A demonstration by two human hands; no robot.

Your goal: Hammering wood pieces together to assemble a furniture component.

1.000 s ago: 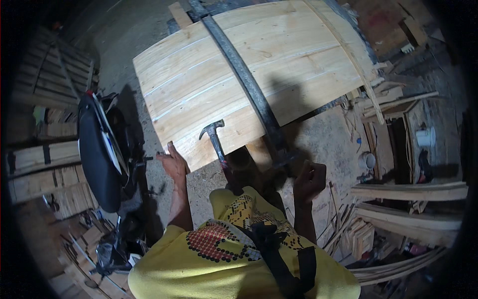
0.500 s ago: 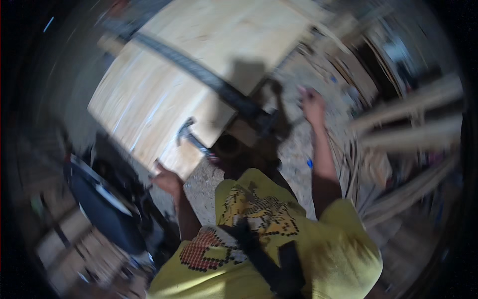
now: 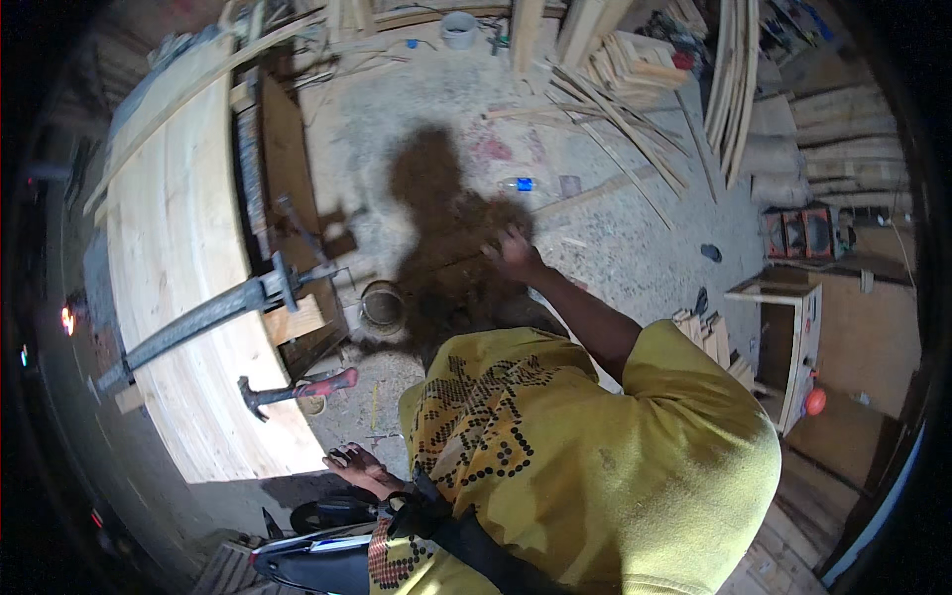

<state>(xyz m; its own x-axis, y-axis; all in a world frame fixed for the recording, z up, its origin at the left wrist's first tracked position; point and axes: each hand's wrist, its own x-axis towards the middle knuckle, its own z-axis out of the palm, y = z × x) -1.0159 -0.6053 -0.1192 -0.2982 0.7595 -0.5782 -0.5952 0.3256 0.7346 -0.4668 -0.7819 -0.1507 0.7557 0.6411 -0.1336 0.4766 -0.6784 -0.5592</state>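
Your left hand (image 3: pixel 364 472) meets the board's (image 3: pixel 178 228) near corner, grip unclear; your right hand (image 3: pixel 515 256) hangs empty, fingers loose. Jolting the board could drop the overhanging hammer (image 3: pixel 282 395).

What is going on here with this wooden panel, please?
A person in a yellow shirt has the left hand at the corner of a wooden panel. On the panel are a metal clamp and a hammer, the hammer's handle reaching past the edge. The right hand is out over the floor, with nothing visible in it.
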